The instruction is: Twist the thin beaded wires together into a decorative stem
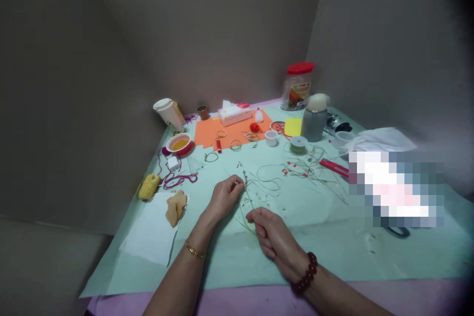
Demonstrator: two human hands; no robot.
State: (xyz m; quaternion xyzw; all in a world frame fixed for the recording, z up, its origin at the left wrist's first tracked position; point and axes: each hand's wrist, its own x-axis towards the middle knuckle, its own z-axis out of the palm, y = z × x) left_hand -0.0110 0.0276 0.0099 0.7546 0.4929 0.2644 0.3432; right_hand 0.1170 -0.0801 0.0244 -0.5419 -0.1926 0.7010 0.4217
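Green cord (250,199): thin, pliable, strung between our hands over the creased pale-green cover (222,269).
Left hand (225,196): we reach forward, palm down, thumb and forefinger pinched tight on the cord's farther part.
Right hand (274,234): nearer us, fingers curled, thumb and forefinger closed on its nearer part.
Gold bracelet (194,250): metallic, round our left wrist.
Beaded bracelet (305,273): rounded, dark-red, on our right.

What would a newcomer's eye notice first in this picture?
Probably the bright orange sheet, lying toward the back of the green table cover. The red-lidded jar, behind it to the right, also stands out. In front, the left hand and the right hand pinch a thin green cord.
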